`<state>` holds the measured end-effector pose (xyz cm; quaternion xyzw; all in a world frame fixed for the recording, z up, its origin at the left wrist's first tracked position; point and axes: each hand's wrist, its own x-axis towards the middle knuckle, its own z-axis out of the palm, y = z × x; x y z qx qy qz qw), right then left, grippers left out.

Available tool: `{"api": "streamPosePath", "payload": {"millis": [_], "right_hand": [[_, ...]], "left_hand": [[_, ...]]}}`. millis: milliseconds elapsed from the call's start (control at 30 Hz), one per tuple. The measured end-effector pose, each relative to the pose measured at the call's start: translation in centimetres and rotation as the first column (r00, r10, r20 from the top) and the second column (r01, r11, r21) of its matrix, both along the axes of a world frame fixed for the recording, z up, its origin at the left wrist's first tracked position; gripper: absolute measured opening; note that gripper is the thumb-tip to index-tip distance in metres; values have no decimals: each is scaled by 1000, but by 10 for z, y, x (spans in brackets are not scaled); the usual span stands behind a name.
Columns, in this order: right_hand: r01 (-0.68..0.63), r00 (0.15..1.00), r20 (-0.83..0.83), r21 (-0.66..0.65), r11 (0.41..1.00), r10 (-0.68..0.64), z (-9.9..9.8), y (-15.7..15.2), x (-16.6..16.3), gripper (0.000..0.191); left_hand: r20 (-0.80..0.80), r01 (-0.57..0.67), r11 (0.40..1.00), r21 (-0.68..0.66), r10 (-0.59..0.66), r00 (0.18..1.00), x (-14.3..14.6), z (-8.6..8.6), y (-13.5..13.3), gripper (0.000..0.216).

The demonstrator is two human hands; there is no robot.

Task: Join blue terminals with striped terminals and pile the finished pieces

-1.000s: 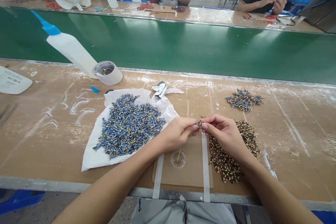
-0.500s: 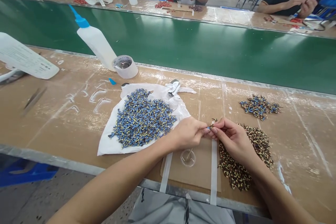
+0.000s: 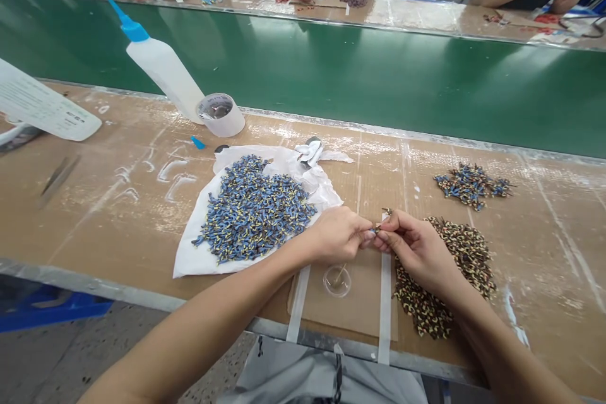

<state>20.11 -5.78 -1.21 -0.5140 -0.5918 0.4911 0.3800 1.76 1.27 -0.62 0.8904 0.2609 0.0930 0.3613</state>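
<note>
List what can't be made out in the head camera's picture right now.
Small piece: head view, mostly covered by the left hand and right hand.
Brown-and-yellow pile: head view, partly hidden behind the right hand.
Left-side bottle: head view, cut off by the left edge.
Tape roll: head view, print too small to read.

Three piles (image 3: 258, 211) of tiny pieces
One blue-and-yellow pile (image 3: 258, 211), one brown-and-yellow pile (image 3: 461, 259), one mixed-colour pile (image 3: 468, 184); one round clear cup (image 3: 331, 288), one whitish tape roll (image 3: 230, 125).
</note>
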Motion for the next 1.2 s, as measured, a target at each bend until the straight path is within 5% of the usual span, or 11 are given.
{"api": "streamPosePath", "payload": {"millis": [300,567,900,1200], "right_hand": [[40,996,68,114,993,-48,-3,-1,-5,12],[88,993,-76,-4,996,-88,3,5,-2,13],[75,993,-95,-5,997,-75,6,9,2,12],[73,991,-117,7,997,-72,8,10,3,10]], "left_hand": [[26,13,997,-78,-11,1000,-2,0,1,17],[113,51,972,-229,-25,993,-4,7,6,25],[69,-33,987,-159,44,997,-3,3,1,32],[105,-16,972,-233,42,994,-2,3,1,31]]}}
